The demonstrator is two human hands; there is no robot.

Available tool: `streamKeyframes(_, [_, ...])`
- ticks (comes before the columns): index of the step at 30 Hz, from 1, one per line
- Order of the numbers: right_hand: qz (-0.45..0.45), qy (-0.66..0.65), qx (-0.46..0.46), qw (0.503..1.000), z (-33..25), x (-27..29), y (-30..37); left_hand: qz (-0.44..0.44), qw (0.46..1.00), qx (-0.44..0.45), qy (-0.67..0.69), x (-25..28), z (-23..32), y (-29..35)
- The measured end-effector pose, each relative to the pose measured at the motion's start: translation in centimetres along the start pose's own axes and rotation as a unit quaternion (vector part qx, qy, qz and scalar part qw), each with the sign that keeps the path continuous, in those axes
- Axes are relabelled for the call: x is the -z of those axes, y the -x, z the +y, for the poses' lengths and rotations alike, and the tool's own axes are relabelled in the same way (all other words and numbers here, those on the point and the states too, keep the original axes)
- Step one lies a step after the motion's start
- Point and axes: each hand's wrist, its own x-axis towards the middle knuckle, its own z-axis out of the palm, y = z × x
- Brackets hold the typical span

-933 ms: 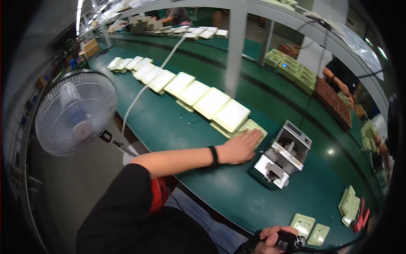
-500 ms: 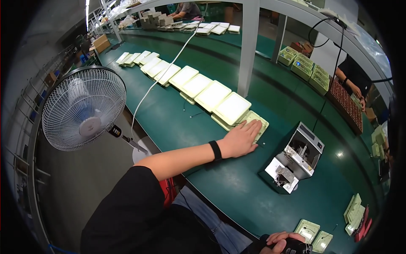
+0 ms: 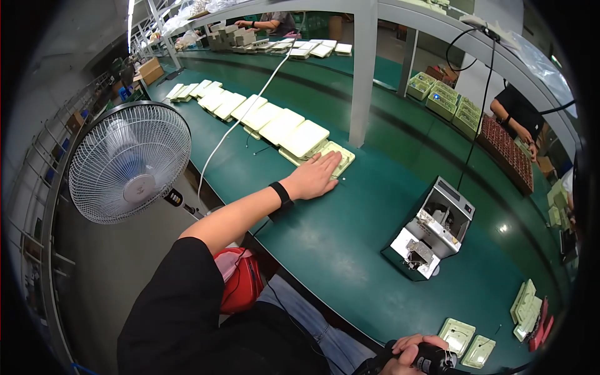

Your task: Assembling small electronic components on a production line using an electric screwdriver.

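Note:
My left hand (image 3: 311,177) lies flat with its fingers stretched out on a pale green plastic housing (image 3: 342,165), at the near end of a long row of white-faced panels (image 3: 304,138). The panels overlap one another along the bench. At the lower edge my right hand (image 3: 405,357) is wrapped around a black rounded device (image 3: 431,359) with a cord; its exact kind I cannot make out. Beside that hand lie two open pale green housings (image 3: 457,335) with thin wires.
A grey and black benchtop machine (image 3: 431,231) stands on the green bench. Red-handled pliers (image 3: 541,331) lie beside stacked housings (image 3: 526,310) at the right. A fan (image 3: 129,164) stands left, a shelf post (image 3: 362,81) rises behind, and a co-worker's hand (image 3: 525,136) works by a brown tray (image 3: 505,153).
My left hand has moved left and farther away, and the housing and row of panels have slid along with it. My right hand stays low around the black device.

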Motion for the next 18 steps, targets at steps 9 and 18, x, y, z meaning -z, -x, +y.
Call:
streamKeyframes(9, [0.003,0.040,-0.063,0.997,-2.0,-0.3,1.5,-0.048,0.993,-0.073,-0.085,8.8,10.5,7.4])
streamKeyframes(18, [0.001,-0.003,0.031,1.000,-13.7,-0.8,1.8,-0.072,0.876,-0.418,0.228,13.0,31.0,4.1])
